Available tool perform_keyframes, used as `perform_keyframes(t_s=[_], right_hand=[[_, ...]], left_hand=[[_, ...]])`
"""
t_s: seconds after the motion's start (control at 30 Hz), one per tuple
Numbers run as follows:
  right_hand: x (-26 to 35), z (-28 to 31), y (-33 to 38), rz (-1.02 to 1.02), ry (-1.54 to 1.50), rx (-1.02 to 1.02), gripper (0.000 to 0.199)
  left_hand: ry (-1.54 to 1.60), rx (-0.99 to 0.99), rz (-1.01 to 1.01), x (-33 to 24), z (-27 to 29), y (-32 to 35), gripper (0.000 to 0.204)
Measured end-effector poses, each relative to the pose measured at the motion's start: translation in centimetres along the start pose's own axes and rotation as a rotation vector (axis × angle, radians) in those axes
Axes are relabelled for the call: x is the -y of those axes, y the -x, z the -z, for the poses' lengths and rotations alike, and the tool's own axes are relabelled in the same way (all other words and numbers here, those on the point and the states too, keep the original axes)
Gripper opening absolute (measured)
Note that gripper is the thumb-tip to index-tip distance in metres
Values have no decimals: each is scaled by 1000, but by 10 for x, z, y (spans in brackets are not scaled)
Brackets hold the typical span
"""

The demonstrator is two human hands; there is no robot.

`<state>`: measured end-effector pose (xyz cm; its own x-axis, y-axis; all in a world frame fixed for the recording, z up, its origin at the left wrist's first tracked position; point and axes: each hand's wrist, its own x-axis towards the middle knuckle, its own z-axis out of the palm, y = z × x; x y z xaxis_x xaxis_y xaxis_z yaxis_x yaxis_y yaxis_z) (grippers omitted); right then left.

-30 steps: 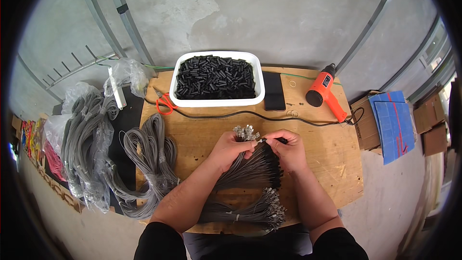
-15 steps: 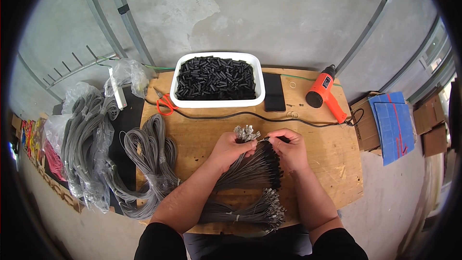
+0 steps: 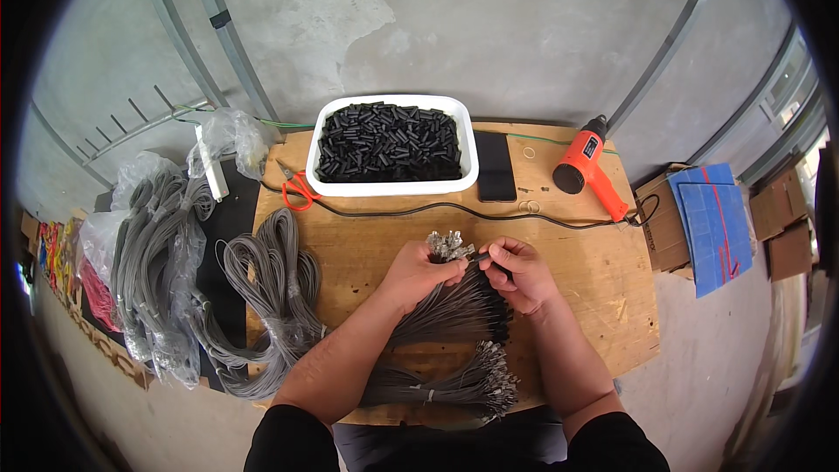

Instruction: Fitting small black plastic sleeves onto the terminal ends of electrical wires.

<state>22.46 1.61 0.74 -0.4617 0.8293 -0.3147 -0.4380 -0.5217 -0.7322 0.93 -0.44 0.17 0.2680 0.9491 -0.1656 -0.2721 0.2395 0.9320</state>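
Observation:
My left hand (image 3: 421, 269) is closed around a bundle of thin grey wires (image 3: 446, 313), whose bare metal terminals (image 3: 450, 246) stick up past the thumb. Close on its right, my right hand (image 3: 524, 275) pinches a short black sleeve (image 3: 480, 257), its tip up against the terminals. Whether a wire end sits inside that sleeve is too small to tell. Below the hands, other wires of the fan end in black sleeves (image 3: 500, 316), partly hidden by my right hand. Nearer to me lies a tied bundle of grey wires (image 3: 426, 394) with bare terminals.
Behind the hands stands a white tub (image 3: 473, 166) full of black sleeves, with orange-handled scissors (image 3: 301, 192) left of it. A dark phone (image 3: 495, 166) and an orange heat gun (image 3: 591, 166) lie to the right. A black cord (image 3: 411, 211) crosses the wooden table (image 3: 603, 315). Coiled grey wires (image 3: 271, 271) lie left.
My right hand has turned and shifted slightly, and the black sleeve now shows between its fingertips beside the terminals. My left hand keeps its hold on the wires.

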Motion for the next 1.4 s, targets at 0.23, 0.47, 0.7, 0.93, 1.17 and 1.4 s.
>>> perform_keyframes(t_s=[0.23,0.47,0.7,0.93,1.17,1.4], right_hand=[[-3,0,-1,33,61,-5,15],[0,-1,-1,31,66,-18,16],[2,-1,-3,236,103,-144,13],[-3,-13,3,269,274,-89,17],[-11,-9,1,267,317,-91,16],[-9,-9,3,340,358,-46,10]], left_hand=[[-16,10,-1,0,0,0,10],[-14,17,-1,1,1,-1,11],[-352,-66,-140,7,3,-2,16],[-537,-75,-173,9,9,-2,23],[-359,-55,-114,13,8,-3,20],[-313,-4,-47,1,2,0,16]])
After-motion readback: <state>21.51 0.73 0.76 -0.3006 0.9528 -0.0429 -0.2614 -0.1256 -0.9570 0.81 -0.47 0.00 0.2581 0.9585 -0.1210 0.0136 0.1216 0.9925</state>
